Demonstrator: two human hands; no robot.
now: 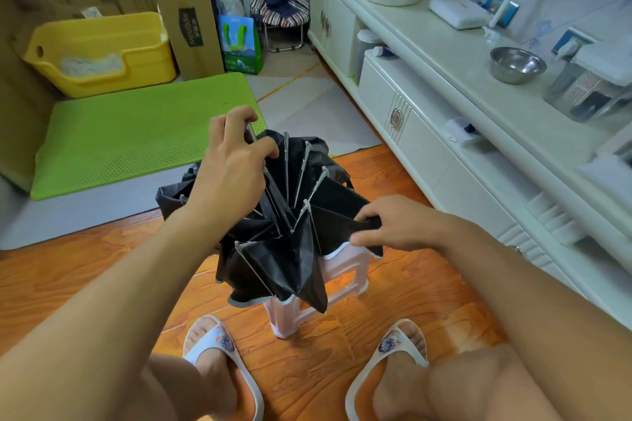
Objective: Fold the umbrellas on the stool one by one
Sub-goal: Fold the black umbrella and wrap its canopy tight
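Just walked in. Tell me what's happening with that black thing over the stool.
A seated person is folding a black umbrella held over a white plastic stool. The left hand grips the ribs near the top, and the right hand pinches a fabric panel at the side. The canopy is collapsed but loose, its metal ribs splayed and the panels not yet gathered or wrapped. Whether other umbrellas lie underneath is hidden.

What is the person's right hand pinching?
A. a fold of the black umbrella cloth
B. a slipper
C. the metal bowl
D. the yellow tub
A: the right hand pinches a flap of the black umbrella cloth over the white stool, while the left hand grips the ribs near the top.
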